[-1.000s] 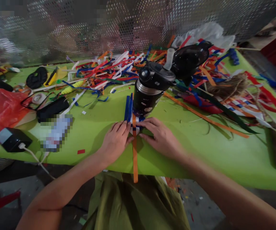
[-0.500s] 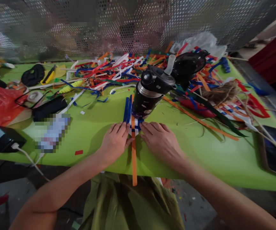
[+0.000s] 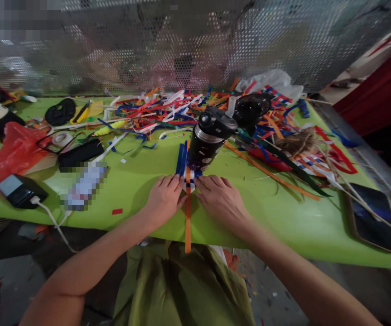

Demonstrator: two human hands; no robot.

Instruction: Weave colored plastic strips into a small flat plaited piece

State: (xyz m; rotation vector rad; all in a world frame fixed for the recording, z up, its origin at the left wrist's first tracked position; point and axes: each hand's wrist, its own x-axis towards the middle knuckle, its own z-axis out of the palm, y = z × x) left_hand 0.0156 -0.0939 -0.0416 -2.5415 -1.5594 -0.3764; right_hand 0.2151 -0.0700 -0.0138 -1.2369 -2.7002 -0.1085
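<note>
A small woven piece of white and blue strips (image 3: 192,185) lies flat on the green table, partly hidden by my fingers. A long orange strip (image 3: 188,222) runs down its middle and hangs past the table's front edge. Two blue strips (image 3: 181,158) stick out at its far side. On its left edge rests my left hand (image 3: 164,199), fingers laid flat. My right hand (image 3: 220,199) lies flat along the right edge, fingers stretched out. Neither hand is closed round anything. A black flask (image 3: 207,142) stands on the far part of the weave, just beyond my fingertips.
Tangled coloured strips (image 3: 161,108) cover the back of the table, below a perforated metal panel (image 3: 141,50). Dark sunglasses (image 3: 253,108) sit behind the flask. A tablet (image 3: 374,217) lies at right; a charger (image 3: 21,190), a glasses case (image 3: 79,154) and a red bag (image 3: 15,145) are at left.
The head view has shifted slightly, so the table items at left and right appear moved. Both hands stay on the woven piece, with little visible movement.
</note>
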